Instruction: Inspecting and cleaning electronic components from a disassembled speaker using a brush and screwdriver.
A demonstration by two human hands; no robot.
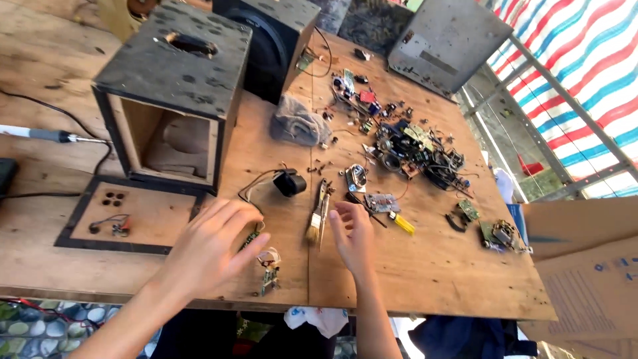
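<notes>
My left hand (211,247) hovers flat over the plywood table (425,272), fingers spread, its fingertips on or just above a small green circuit board (250,239). My right hand (353,236) is open beside a small paintbrush (318,214), fingers apart, holding nothing. A little bundle of wires and a component (268,260) lies between my wrists. Just beyond my left hand, a black block with wires (289,181) rests on the wood. A small circuit board (381,202) and a yellow-handled tool (401,223) lie right of my right hand.
An open black speaker box (169,100) stands at the left, its front panel (126,216) flat before it. A grey rag (298,123), a heap of electronic parts (415,149), a grey metal case (448,43) and cardboard (585,256) surround the area.
</notes>
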